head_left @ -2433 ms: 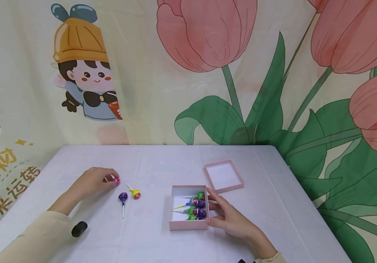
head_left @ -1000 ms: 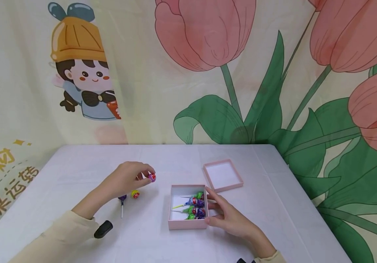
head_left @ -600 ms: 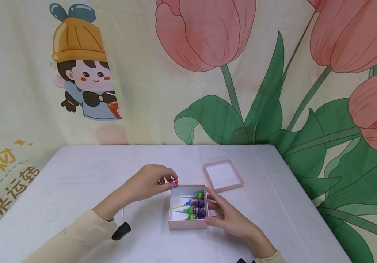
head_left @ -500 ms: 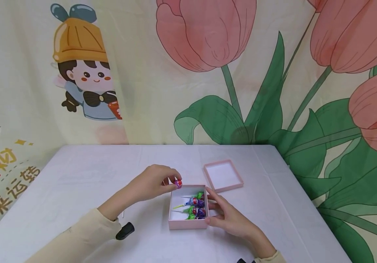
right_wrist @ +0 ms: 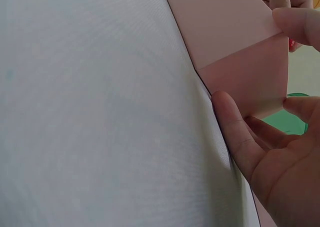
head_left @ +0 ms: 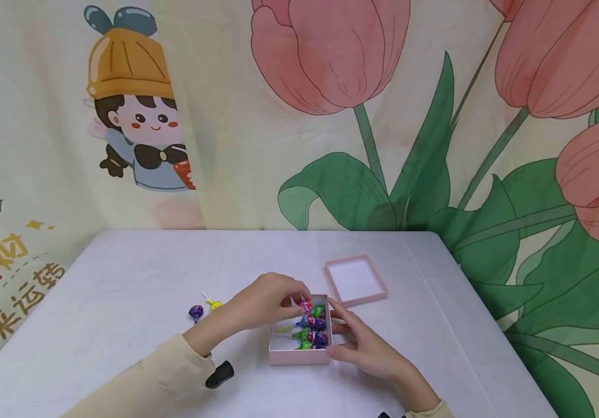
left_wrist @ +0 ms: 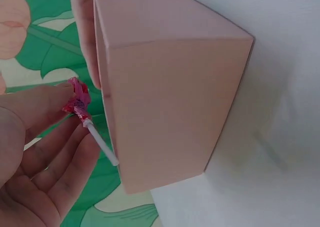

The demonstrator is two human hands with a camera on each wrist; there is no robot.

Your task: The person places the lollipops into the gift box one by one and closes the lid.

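Note:
My left hand [head_left: 268,299] pinches a lollipop [head_left: 306,305] in a pink-red wrapper between thumb and fingertips, over the back of an uncovered pink box [head_left: 298,358]. In the left wrist view, the lollipop's white stick [left_wrist: 102,144] points down beside the box rim. My right hand [head_left: 367,342] holds the box's right side, thumb at the near corner and index finger at the far one. Several lollipops in green, blue and purple wrappers [head_left: 319,338] lie inside, heads toward the right wall. The left hand hides the box's back left part.
A pink-rimmed box lid [head_left: 381,292] lies behind the box, to its right. A purple lollipop [head_left: 195,312] and a yellow one [head_left: 215,304] lie at left, partly hidden by the left forearm. All stand on a white-covered table [head_left: 137,273].
My left hand has carried the pink-red lollipop rightward from the left of the table, past the yellow one, to over the box. The right hand and box have stayed put.

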